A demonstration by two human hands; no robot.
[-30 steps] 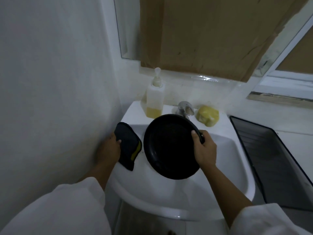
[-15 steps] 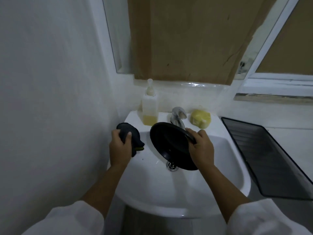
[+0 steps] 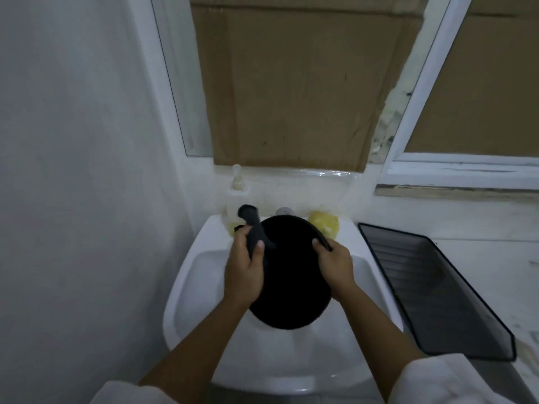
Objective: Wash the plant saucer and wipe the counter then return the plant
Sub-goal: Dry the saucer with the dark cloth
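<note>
fig.: black saucer [image 3: 291,275] held tilted over sink [image 3: 186,287]. right hand [image 3: 335,266] pinches its right rim; left hand [image 3: 243,275] curls round dark sponge [image 3: 253,225] at left rim. risk: pinch slips under scrub pressure, saucer drops into basin; sponge tip may knock soap bottle [image 3: 237,196].

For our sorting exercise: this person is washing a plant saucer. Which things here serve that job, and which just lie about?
In use: black saucer, dark sponge, sink, left hand, right hand.
Lying about: soap bottle, yellow lump, black tray, cardboard.
</note>
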